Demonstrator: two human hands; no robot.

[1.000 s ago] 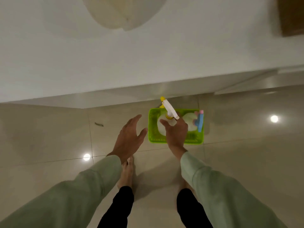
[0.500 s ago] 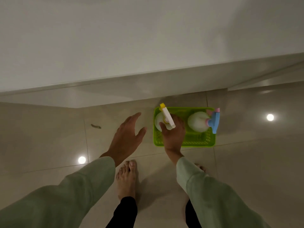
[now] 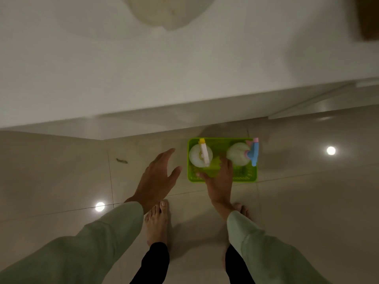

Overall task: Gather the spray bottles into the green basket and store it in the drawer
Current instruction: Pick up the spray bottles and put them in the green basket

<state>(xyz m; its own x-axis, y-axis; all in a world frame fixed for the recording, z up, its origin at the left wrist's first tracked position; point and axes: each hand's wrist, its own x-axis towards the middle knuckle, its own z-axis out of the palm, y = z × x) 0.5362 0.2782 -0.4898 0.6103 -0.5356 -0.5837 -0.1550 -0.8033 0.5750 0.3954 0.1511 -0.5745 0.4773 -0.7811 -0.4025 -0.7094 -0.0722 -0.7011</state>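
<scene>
A green basket [image 3: 244, 178] stands on the tiled floor in front of a white cabinet. Two white spray bottles stand upright in it. One with a white and yellow trigger [image 3: 198, 155] is at the left end. The other, with a blue and pink trigger [image 3: 238, 153], is at the right end. My right hand [image 3: 219, 181] hovers over the basket's near edge between the two bottles, fingers apart, holding nothing. My left hand [image 3: 156, 177] is open above the floor just left of the basket, not touching it.
The white cabinet front [image 3: 184, 78] fills the upper half, its base meeting the floor just behind the basket. My bare feet [image 3: 156, 222] stand close in front of the basket. A small dark scrap [image 3: 122, 160] lies on the tiles to the left.
My right hand set the yellow-trigger bottle down in the basket's left end and let go of it, then slid right and back toward the near edge. My left hand barely moved.
</scene>
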